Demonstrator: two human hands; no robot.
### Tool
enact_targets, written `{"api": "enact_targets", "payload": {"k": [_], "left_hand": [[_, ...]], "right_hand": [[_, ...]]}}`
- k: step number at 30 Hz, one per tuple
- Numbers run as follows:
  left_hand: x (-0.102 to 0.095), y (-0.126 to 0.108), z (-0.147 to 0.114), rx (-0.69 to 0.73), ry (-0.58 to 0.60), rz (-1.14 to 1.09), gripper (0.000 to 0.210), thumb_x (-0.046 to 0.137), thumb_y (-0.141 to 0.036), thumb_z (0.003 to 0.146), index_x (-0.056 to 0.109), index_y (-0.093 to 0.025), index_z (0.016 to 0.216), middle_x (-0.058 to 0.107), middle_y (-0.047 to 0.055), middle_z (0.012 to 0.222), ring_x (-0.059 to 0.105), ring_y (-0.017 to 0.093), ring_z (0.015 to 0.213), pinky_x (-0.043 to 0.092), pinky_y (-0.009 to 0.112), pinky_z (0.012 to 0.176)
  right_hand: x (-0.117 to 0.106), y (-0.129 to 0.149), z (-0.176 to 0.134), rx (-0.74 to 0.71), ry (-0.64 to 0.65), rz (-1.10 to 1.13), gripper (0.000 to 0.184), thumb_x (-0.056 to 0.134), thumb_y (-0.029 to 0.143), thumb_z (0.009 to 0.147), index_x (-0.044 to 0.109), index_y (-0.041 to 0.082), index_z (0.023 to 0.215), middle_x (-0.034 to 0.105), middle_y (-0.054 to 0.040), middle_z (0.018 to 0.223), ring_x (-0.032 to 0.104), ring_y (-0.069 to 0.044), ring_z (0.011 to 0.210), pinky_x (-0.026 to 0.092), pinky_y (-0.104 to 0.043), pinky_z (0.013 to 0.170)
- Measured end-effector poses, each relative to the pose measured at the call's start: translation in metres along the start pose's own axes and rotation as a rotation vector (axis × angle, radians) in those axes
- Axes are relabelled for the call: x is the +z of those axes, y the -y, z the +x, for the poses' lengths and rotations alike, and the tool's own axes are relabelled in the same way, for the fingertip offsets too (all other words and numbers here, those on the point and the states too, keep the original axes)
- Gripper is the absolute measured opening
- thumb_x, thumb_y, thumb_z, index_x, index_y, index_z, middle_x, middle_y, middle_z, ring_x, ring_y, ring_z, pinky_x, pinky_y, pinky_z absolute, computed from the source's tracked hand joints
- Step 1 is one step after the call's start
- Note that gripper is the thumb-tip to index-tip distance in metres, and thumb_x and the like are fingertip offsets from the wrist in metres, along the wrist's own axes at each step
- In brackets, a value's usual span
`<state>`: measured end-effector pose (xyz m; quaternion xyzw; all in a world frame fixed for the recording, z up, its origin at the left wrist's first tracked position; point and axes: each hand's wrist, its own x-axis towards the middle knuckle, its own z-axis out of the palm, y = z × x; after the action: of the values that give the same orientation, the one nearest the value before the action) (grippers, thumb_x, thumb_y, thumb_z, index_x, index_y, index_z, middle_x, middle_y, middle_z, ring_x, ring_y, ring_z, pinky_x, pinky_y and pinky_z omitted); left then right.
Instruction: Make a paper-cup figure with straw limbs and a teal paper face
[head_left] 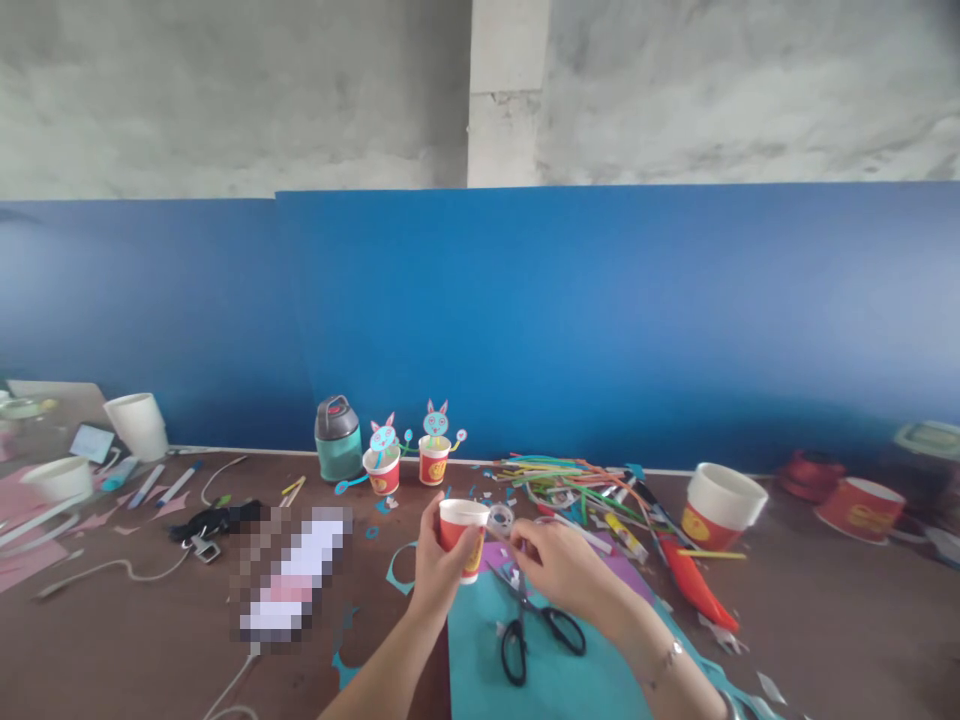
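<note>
My left hand [435, 565] is wrapped round a red-and-white paper cup [463, 512], which it holds upright above the table. Just right of the cup, my right hand [553, 562] has its fingers pinched together. What they hold, if anything, is too small to make out. A small roll of clear tape [500, 518] shows between the two hands. Below my right hand, black-handled scissors [522, 606] lie partly spread on a sheet of teal paper [480, 660]. Purple paper [626, 572] sticks out from under it.
Two cups with paper cat figures [385, 470] stand at the back beside a teal-and-grey container [339, 445]. Colourful craft stems [559, 480] are heaped right of them. Stacked paper cups [721, 505] and a red pouch [694, 580] lie further right. A blurred-out phone [296, 575] lies left.
</note>
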<state>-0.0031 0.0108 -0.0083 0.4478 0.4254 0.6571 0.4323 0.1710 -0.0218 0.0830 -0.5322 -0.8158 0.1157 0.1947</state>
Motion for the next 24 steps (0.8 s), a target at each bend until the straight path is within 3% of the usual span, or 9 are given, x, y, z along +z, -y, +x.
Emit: {"api": "enact_targets", "payload": {"k": [6, 8, 13, 17, 21, 24], "left_hand": [[0.0, -0.012, -0.002, -0.151, -0.046, -0.16, 0.079, 0.07, -0.055, 0.069, 0.038, -0.016, 0.131, 0.06, 0.014, 0.114, 0.062, 0.024, 0.098, 0.051, 0.033, 0.081], [-0.001, -0.016, -0.003, -0.194, -0.02, -0.222, 0.078, 0.067, -0.058, 0.072, 0.037, -0.019, 0.133, 0.056, 0.014, 0.123, 0.059, 0.025, 0.106, 0.05, 0.034, 0.084], [-0.003, -0.007, -0.003, -0.181, 0.047, -0.235, 0.067, 0.059, -0.058, 0.08, 0.038, -0.026, 0.135, 0.037, 0.009, 0.145, 0.044, 0.024, 0.127, 0.044, 0.03, 0.097], [-0.003, -0.003, -0.002, -0.227, 0.086, -0.26, 0.069, 0.058, -0.059, 0.08, 0.036, -0.024, 0.135, 0.049, 0.01, 0.136, 0.05, 0.023, 0.122, 0.043, 0.032, 0.098], [-0.003, -0.003, -0.001, -0.227, 0.058, -0.258, 0.065, 0.058, -0.06, 0.079, 0.041, -0.024, 0.131, 0.054, 0.009, 0.13, 0.054, 0.023, 0.117, 0.046, 0.033, 0.094], [-0.003, -0.002, -0.001, -0.249, 0.031, -0.274, 0.066, 0.062, -0.061, 0.075, 0.045, -0.024, 0.127, 0.057, 0.009, 0.126, 0.055, 0.023, 0.115, 0.046, 0.032, 0.094]], "right_hand": [[-0.029, -0.009, -0.007, 0.096, 0.126, 0.138, 0.013, 0.053, 0.023, 0.076, 0.059, 0.02, 0.065, 0.06, 0.0007, 0.057, 0.05, -0.012, 0.054, 0.027, -0.025, 0.05], [-0.032, -0.008, -0.005, 0.095, 0.036, 0.256, 0.013, 0.053, 0.024, 0.077, 0.058, 0.019, 0.066, 0.058, 0.0011, 0.058, 0.05, -0.012, 0.055, 0.03, -0.024, 0.052], [-0.033, 0.007, -0.005, 0.034, -0.356, 0.597, 0.017, 0.051, 0.036, 0.084, 0.054, 0.02, 0.079, 0.054, 0.0015, 0.064, 0.049, -0.012, 0.058, 0.038, -0.024, 0.054], [-0.032, 0.022, -0.017, -0.107, -0.475, 0.524, 0.018, 0.042, 0.034, 0.091, 0.049, 0.022, 0.08, 0.054, -0.0008, 0.069, 0.05, -0.013, 0.06, 0.039, -0.026, 0.054], [-0.027, 0.029, -0.026, -0.249, -0.411, 0.385, 0.017, 0.034, 0.028, 0.095, 0.048, 0.022, 0.089, 0.059, -0.0058, 0.078, 0.054, -0.016, 0.067, 0.042, -0.03, 0.063], [-0.023, 0.031, -0.026, -0.272, -0.377, 0.336, 0.015, 0.032, 0.027, 0.095, 0.046, 0.023, 0.09, 0.059, -0.0052, 0.077, 0.051, -0.015, 0.061, 0.04, -0.031, 0.06]]}}
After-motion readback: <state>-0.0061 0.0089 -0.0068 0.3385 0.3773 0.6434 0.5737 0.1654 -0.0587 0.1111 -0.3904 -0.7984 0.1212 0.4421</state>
